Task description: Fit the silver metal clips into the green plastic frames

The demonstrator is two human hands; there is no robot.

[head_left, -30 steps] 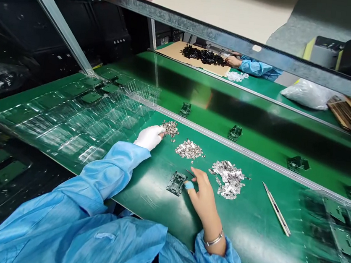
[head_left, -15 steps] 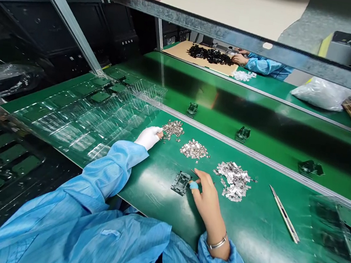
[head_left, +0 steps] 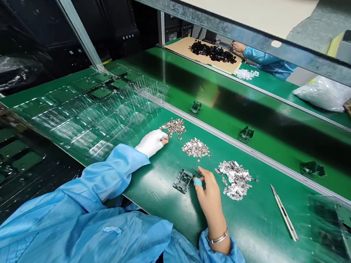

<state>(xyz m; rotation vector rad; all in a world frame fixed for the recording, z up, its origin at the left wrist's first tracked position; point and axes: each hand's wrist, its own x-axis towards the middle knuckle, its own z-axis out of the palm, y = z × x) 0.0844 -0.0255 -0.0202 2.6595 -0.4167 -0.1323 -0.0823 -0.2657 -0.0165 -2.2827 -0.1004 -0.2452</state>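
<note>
My left hand [head_left: 152, 141] wears a white glove, its fingertips pinched together just below the far-left pile of small metal parts [head_left: 174, 126]; anything held is too small to see. My right hand [head_left: 209, 194] is bare with a blue finger cot, curled round a thin dark tool beside a small dark plastic frame [head_left: 183, 180] on the green mat [head_left: 246, 236]. A middle pile of metal parts [head_left: 196, 148] and a larger right pile [head_left: 235, 179] lie close by.
Clear blister trays [head_left: 95, 109] cover the left. A slim metal blade tool [head_left: 284, 212] lies at right. Dark frames [head_left: 246, 134] ride the green conveyor [head_left: 277, 130] behind a metal rail. Across it, another person's blue sleeve [head_left: 266, 61] is beside black parts [head_left: 214, 52].
My left hand has drawn back from the far-left pile toward me, fingers pinched. My right hand has stayed by the dark frame. The view has shifted slightly.
</note>
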